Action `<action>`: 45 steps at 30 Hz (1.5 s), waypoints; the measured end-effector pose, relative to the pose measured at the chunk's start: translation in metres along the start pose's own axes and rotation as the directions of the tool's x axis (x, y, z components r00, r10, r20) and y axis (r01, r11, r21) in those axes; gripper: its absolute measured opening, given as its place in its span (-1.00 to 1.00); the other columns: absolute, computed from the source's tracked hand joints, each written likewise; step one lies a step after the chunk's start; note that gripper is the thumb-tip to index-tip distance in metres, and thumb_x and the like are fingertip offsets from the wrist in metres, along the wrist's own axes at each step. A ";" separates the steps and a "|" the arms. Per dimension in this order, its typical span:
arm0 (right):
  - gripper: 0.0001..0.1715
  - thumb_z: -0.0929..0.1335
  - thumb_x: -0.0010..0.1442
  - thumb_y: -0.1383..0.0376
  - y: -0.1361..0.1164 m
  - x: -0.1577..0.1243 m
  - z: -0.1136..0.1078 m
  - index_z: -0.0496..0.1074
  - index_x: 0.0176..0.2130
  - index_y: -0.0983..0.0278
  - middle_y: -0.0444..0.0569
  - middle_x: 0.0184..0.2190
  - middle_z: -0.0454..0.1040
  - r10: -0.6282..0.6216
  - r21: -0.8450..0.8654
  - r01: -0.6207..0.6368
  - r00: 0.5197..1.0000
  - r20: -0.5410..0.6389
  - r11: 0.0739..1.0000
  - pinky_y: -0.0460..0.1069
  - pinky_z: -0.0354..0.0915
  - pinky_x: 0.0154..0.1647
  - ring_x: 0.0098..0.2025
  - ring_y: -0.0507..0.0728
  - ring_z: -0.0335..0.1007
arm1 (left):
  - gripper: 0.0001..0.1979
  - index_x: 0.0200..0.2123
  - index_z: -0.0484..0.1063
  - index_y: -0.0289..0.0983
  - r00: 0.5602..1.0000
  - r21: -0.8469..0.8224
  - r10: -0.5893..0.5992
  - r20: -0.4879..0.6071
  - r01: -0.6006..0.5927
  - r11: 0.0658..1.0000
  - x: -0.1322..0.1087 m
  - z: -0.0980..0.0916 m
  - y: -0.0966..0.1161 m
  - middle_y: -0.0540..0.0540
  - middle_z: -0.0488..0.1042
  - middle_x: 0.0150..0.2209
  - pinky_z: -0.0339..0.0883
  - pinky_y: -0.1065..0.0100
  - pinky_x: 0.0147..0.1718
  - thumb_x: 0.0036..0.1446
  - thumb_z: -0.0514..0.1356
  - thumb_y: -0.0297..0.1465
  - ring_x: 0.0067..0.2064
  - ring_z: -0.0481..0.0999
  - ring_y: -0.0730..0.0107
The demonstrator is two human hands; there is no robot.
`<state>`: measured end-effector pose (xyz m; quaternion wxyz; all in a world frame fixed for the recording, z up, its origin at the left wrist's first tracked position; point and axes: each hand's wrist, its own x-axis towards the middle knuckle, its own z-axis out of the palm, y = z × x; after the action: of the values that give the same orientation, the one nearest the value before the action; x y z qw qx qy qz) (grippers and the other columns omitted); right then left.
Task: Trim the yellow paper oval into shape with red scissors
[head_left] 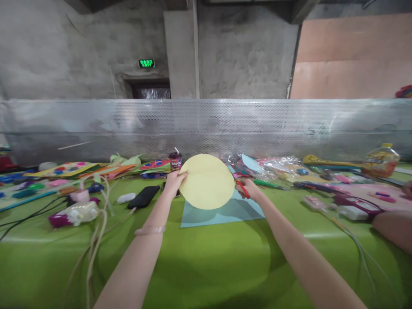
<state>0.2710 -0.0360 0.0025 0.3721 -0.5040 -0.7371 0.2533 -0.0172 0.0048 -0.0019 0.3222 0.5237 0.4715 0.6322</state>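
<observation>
A pale yellow paper circle (207,182) is held up above the table in front of me. My left hand (174,181) pinches its left edge, thumb on the near face. At the circle's right edge, my right hand (249,189) is closed round a pair of scissors (243,189) with red handles. The scissors' blades are mostly hidden, so whether they touch the paper cannot be made out. Beneath the circle lies a sheet of light blue paper (222,218), partly covered from view by it.
Left of my hands lie a black phone (144,197), a white earbud case (126,198) and cables. A drink cup (175,160) stands behind my left hand. At right are a juice bottle (382,161), a white-and-purple device (355,207) and another person's arm (394,228). A perforated metal screen (206,122) backs the table.
</observation>
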 end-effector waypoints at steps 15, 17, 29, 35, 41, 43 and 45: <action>-0.73 0.20 -0.08 0.31 0.000 0.000 -0.001 0.15 -0.73 0.32 -0.12 -0.83 0.23 -0.013 -0.066 0.012 1.000 -0.022 0.998 -0.15 0.06 -0.73 -0.78 -0.07 0.07 | -0.67 -0.43 0.46 -0.37 1.000 -0.010 -0.001 0.008 0.001 1.000 -0.002 0.000 0.002 -0.16 0.51 -0.45 0.33 0.33 -0.50 -0.28 0.25 -0.26 -0.47 0.47 0.28; -0.73 0.21 -0.07 0.31 0.000 -0.001 -0.001 0.16 -0.73 0.32 -0.12 -0.83 0.23 -0.012 -0.075 0.010 1.000 -0.026 0.997 -0.15 0.06 -0.73 -0.78 -0.07 0.08 | -0.67 -0.42 0.46 -0.37 1.000 -0.013 -0.002 0.009 0.002 1.000 -0.003 -0.001 0.003 -0.16 0.51 -0.44 0.33 0.34 -0.51 -0.28 0.25 -0.26 -0.47 0.47 0.28; -0.74 0.22 -0.05 0.27 0.004 0.002 -0.002 0.15 -0.68 0.31 -0.15 -0.81 0.22 -0.005 -0.005 0.005 0.999 -0.037 1.000 -0.15 0.08 -0.71 -0.74 -0.05 0.12 | -0.68 -0.42 0.46 -0.36 0.999 -0.013 -0.034 0.026 0.034 0.999 -0.003 0.000 0.004 -0.16 0.51 -0.44 0.33 0.35 -0.52 -0.28 0.25 -0.27 -0.46 0.48 0.27; -0.78 0.23 -0.08 0.27 0.001 0.001 0.001 0.16 -0.66 0.31 -0.17 -0.80 0.19 -0.015 0.045 0.014 1.000 0.019 0.999 -0.17 0.06 -0.73 -0.74 -0.06 0.10 | -0.67 -0.42 0.46 -0.36 0.999 -0.008 -0.035 0.035 0.035 0.999 -0.003 0.000 0.004 -0.17 0.51 -0.44 0.34 0.34 -0.52 -0.29 0.25 -0.25 -0.46 0.48 0.27; -0.76 0.22 -0.09 0.27 0.001 0.000 0.002 0.13 -0.68 0.30 -0.17 -0.80 0.19 -0.020 0.055 0.018 0.999 0.044 0.998 -0.16 0.06 -0.71 -0.74 -0.06 0.09 | -0.66 -0.40 0.45 -0.37 0.999 -0.016 -0.031 0.034 0.032 0.999 -0.002 0.000 0.003 -0.18 0.51 -0.42 0.34 0.35 -0.50 -0.28 0.25 -0.26 -0.45 0.48 0.28; -0.76 0.21 -0.08 0.27 0.001 0.001 0.002 0.13 -0.68 0.30 -0.18 -0.81 0.19 -0.021 0.053 0.018 0.999 0.046 0.998 -0.15 0.06 -0.71 -0.74 -0.06 0.08 | -0.66 -0.41 0.45 -0.37 0.999 -0.010 -0.033 0.033 0.033 0.999 -0.002 0.000 0.004 -0.18 0.51 -0.41 0.34 0.35 -0.50 -0.28 0.25 -0.26 -0.45 0.48 0.27; -0.77 0.21 -0.08 0.26 0.001 0.001 0.002 0.13 -0.67 0.30 -0.18 -0.81 0.18 -0.021 0.050 0.018 0.999 0.046 0.999 -0.15 0.06 -0.71 -0.74 -0.06 0.08 | -0.66 -0.42 0.45 -0.37 0.999 -0.002 -0.034 0.034 0.034 0.999 -0.002 0.000 0.004 -0.19 0.51 -0.42 0.34 0.34 -0.51 -0.29 0.26 -0.25 -0.45 0.48 0.26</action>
<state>0.2703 -0.0349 0.0006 0.3697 -0.4815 -0.7439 0.2794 -0.0165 0.0014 0.0005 0.3417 0.5260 0.4738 0.6181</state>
